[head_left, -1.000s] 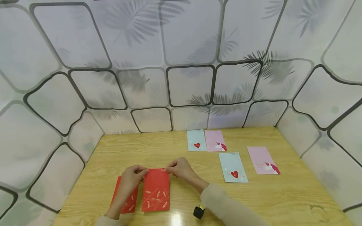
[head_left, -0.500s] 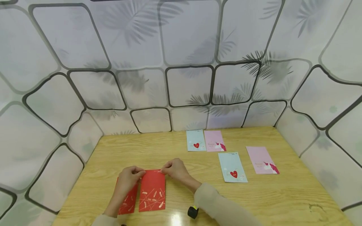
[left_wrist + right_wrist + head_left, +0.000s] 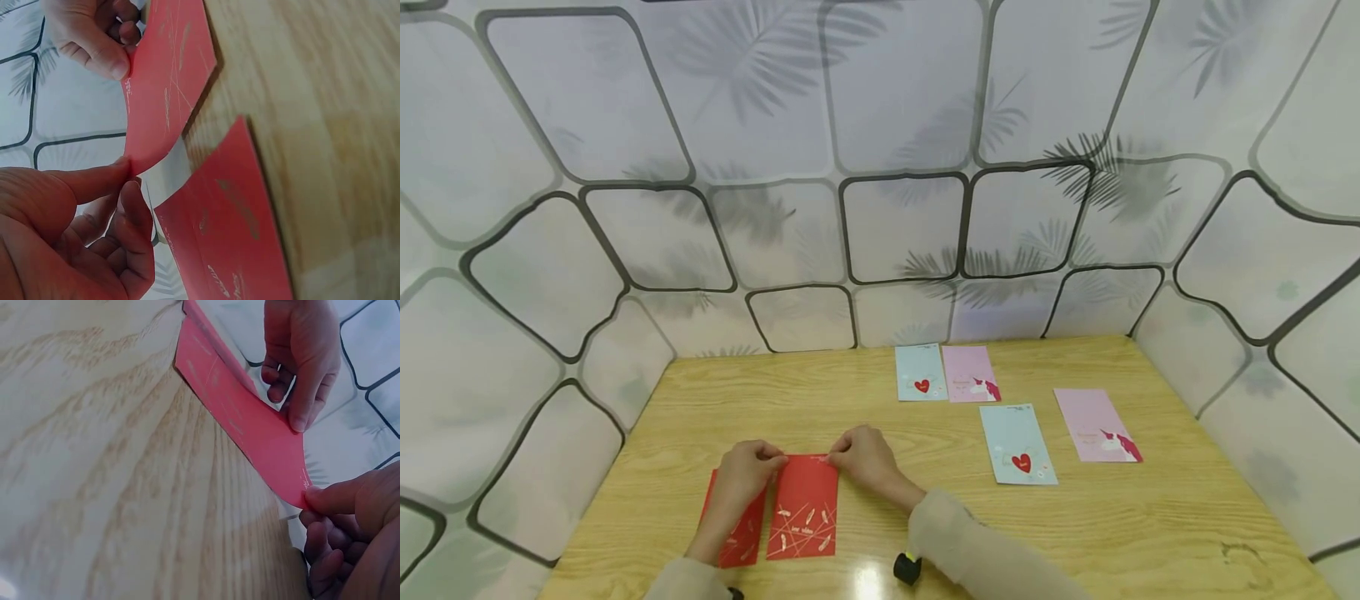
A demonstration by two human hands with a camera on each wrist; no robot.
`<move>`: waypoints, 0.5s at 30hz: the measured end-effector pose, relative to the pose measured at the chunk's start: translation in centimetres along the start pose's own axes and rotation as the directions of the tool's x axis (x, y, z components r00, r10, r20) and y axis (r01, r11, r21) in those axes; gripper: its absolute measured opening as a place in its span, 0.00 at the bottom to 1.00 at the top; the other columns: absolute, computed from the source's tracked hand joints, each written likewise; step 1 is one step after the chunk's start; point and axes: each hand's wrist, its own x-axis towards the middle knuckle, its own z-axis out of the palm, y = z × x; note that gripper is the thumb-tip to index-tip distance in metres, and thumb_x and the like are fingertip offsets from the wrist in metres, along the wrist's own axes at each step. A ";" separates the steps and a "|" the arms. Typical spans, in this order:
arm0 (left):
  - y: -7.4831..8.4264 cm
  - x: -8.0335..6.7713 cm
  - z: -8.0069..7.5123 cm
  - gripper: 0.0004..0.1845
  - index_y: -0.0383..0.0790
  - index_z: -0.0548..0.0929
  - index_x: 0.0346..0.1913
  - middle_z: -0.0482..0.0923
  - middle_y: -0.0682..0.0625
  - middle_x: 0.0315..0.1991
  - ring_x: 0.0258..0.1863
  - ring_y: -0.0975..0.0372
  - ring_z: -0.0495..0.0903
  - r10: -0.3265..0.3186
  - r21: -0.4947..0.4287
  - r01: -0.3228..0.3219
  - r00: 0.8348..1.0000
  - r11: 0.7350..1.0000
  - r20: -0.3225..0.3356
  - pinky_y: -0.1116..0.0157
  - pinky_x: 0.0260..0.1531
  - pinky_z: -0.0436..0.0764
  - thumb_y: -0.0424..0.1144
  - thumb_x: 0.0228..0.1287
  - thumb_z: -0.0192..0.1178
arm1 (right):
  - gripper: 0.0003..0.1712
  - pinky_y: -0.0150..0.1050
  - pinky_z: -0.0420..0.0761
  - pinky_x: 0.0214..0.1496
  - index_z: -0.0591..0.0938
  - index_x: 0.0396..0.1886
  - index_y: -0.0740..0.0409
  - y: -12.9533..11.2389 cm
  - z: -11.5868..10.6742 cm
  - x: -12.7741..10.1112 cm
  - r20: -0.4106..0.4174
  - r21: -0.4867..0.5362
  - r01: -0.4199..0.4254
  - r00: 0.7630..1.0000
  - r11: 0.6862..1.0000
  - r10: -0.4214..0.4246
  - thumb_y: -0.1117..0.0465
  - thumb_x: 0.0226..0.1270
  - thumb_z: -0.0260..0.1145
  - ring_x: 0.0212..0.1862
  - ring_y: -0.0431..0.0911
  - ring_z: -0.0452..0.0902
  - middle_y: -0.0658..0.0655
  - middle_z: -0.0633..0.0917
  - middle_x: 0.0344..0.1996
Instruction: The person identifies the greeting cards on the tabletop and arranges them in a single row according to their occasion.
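Observation:
Both hands pinch the top corners of a red card (image 3: 805,504) printed with gold feathers and thin crossing lines. My left hand (image 3: 743,473) has the left corner between thumb and fingers; my right hand (image 3: 865,457) pinches the right one. In the left wrist view this card (image 3: 165,81) curves up at its held edge, while its lower part slopes down close to the tabletop. A second red card (image 3: 745,532) of the same design lies to its left, partly hidden under my left forearm. The right wrist view shows the held card (image 3: 244,425) stretched between the hands.
Two light blue cards with a red heart, a back one (image 3: 917,372) and a nearer one (image 3: 1018,446), lie to the right. Two pink unicorn cards, one at the back (image 3: 970,372) and one farther right (image 3: 1097,425), lie beside them. Patterned curtains border the wooden table (image 3: 1150,533).
The held red card has shifted a little to the left, and my right hand has moved left with it. Both hands keep their pinch. The other cards stay put.

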 end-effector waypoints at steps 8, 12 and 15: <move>0.0 0.1 0.0 0.06 0.37 0.89 0.37 0.85 0.50 0.30 0.24 0.61 0.77 -0.048 0.104 0.047 0.999 0.993 0.003 0.64 0.24 0.74 0.38 0.67 0.70 | 0.04 0.35 0.80 0.30 0.92 0.27 0.53 -0.1 0.2 0.0 -0.019 -0.074 0.021 1.000 0.997 -0.023 0.61 0.61 0.78 0.28 0.37 0.78 0.46 0.88 0.27; 0.0 0.2 0.0 0.06 0.40 0.90 0.37 0.85 0.51 0.30 0.25 0.61 0.77 -0.054 0.159 0.055 0.998 0.986 -0.006 0.63 0.24 0.72 0.40 0.65 0.72 | 0.04 0.35 0.79 0.30 0.91 0.27 0.53 -0.1 0.4 -0.1 -0.025 -0.095 0.032 0.999 0.995 -0.034 0.61 0.61 0.78 0.27 0.36 0.78 0.46 0.88 0.27; -0.1 0.2 0.0 0.06 0.40 0.90 0.37 0.85 0.52 0.30 0.25 0.61 0.76 -0.052 0.180 0.053 0.999 0.982 -0.008 0.63 0.23 0.72 0.40 0.64 0.72 | 0.05 0.35 0.79 0.29 0.91 0.27 0.52 -0.1 0.5 -0.1 -0.026 -0.104 0.041 0.999 0.994 -0.044 0.60 0.62 0.78 0.27 0.36 0.78 0.46 0.88 0.27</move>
